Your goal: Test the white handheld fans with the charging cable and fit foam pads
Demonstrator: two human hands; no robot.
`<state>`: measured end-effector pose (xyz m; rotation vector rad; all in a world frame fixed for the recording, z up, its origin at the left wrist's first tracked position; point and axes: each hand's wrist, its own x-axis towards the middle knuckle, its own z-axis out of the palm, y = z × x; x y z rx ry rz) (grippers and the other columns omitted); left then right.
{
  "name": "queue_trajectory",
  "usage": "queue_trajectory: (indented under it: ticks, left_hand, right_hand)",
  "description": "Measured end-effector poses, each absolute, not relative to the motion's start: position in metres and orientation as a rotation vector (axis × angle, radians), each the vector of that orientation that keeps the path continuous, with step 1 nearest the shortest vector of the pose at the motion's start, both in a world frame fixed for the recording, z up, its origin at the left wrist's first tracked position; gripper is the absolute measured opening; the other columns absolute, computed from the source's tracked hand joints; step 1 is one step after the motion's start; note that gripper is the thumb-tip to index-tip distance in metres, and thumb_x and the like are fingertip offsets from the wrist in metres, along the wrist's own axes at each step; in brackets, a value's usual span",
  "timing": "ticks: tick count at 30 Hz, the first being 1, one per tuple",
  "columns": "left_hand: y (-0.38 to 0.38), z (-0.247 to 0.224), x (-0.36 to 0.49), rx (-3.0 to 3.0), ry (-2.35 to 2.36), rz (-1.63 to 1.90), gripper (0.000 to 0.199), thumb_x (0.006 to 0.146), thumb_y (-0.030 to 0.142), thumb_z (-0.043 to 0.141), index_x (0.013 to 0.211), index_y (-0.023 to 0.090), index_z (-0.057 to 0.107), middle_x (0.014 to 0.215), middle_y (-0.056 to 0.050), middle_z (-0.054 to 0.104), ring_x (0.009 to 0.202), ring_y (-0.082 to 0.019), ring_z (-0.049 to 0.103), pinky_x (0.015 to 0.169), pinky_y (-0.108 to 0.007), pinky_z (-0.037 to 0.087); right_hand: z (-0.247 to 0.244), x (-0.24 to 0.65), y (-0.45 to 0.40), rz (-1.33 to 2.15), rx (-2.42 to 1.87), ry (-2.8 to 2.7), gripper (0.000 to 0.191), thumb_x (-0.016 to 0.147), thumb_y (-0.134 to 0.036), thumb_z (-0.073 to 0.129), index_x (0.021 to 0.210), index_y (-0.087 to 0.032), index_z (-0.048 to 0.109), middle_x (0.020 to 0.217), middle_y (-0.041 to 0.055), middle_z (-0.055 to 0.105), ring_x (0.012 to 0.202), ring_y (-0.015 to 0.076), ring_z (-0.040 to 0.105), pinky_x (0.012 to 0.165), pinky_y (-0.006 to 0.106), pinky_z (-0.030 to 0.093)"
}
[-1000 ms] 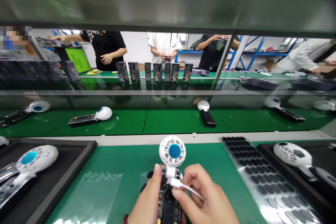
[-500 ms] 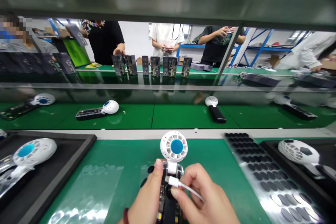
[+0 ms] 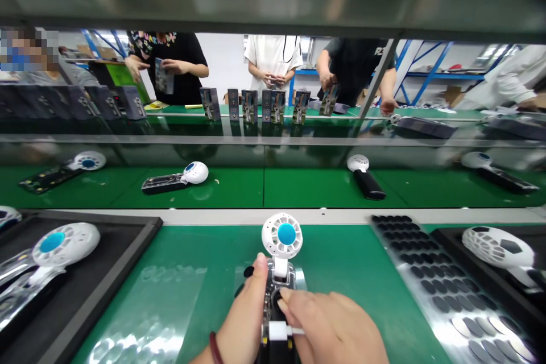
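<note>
Here the green workbench [image 3: 179, 273] spreads under both hands, a black tray [image 3: 106, 261] well off to the left of the grip. The left hand [image 3: 245, 318] is wrapped around the dark handle of a small fan [image 3: 281, 239], its white head standing just above the thumb. The right hand [image 3: 333, 327] presses a fingertip on the handle and pinches a white plug [image 3: 277, 330] lower down.
</note>
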<state>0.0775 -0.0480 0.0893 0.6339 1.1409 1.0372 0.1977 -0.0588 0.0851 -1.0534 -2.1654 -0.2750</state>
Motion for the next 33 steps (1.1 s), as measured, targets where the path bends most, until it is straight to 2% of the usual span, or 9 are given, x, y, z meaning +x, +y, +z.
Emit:
queue_trajectory:
  ticks: [9, 16, 23, 28, 31, 33]
  left_hand:
    - [-0.046, 0.080, 0.071, 0.646, 1.267, 1.063, 0.040, 0.070, 0.057, 0.049, 0.061, 0.019, 0.051, 0.072, -0.002, 0.060, 0.091, -0.021, 0.049, 0.081, -0.031, 0.034]
    - [-0.047, 0.081, 0.071, 0.631, 1.209, 1.042, 0.046, 0.068, 0.064, 0.043, 0.061, 0.019, 0.048, 0.060, 0.003, 0.051, 0.076, -0.018, 0.050, 0.073, -0.030, 0.037]
    - [-0.043, 0.079, 0.072, 0.591, 1.173, 1.024, 0.044, 0.066, 0.062, 0.049, 0.064, 0.017, 0.051, 0.065, 0.001, 0.057, 0.076, -0.018, 0.053, 0.073, -0.029, 0.036]
    - [-0.041, 0.084, 0.075, 0.355, 1.007, 0.986, 0.041, 0.064, 0.059, 0.053, 0.058, 0.019, 0.045, 0.047, 0.007, 0.046, 0.051, -0.012, 0.046, 0.052, -0.024, 0.033]
    - [-0.042, 0.089, 0.076, 0.305, 0.879, 1.019, 0.038, 0.070, 0.054, 0.052, 0.058, 0.020, 0.038, 0.043, 0.009, 0.041, 0.041, -0.008, 0.042, 0.046, -0.021, 0.031]
    - [-0.043, 0.092, 0.076, 0.424, 0.859, 1.042, 0.033, 0.076, 0.052, 0.045, 0.068, 0.021, 0.039, 0.046, 0.008, 0.049, 0.040, -0.009, 0.047, 0.046, -0.022, 0.035]
  right_hand:
    - [0.078, 0.201, -0.056, -0.426, -0.880, -2.165, 0.017, 0.083, -0.010, 0.042, 0.096, -0.011, 0.052, 0.073, 0.0035, 0.069, 0.045, 0.0108, 0.052, 0.046, 0.028, 0.027]
    - [0.079, 0.203, -0.054, -0.470, -0.791, -2.198, 0.020, 0.081, -0.009, 0.042, 0.097, -0.010, 0.055, 0.078, 0.0059, 0.070, 0.047, 0.0108, 0.054, 0.043, 0.028, 0.030]
    - [0.078, 0.198, -0.053, -0.453, -0.734, -2.186, 0.018, 0.083, -0.010, 0.041, 0.094, -0.010, 0.055, 0.080, 0.0065, 0.069, 0.049, 0.0108, 0.056, 0.044, 0.028, 0.031]
    - [0.069, 0.195, -0.054, -0.297, -0.809, -2.185, 0.022, 0.080, -0.012, 0.044, 0.101, -0.011, 0.052, 0.057, -0.0004, 0.063, 0.041, 0.0117, 0.049, 0.043, 0.027, 0.030]
    - [0.071, 0.194, -0.059, 0.010, -0.906, -2.088, 0.030, 0.080, -0.013, 0.042, 0.109, -0.020, 0.047, 0.072, -0.0008, 0.067, 0.052, 0.0131, 0.057, 0.053, 0.026, 0.039]
    - [0.076, 0.196, -0.063, 0.296, -1.039, -1.860, 0.025, 0.082, -0.017, 0.041, 0.104, -0.027, 0.046, 0.074, -0.0042, 0.065, 0.058, 0.0124, 0.057, 0.058, 0.023, 0.040]
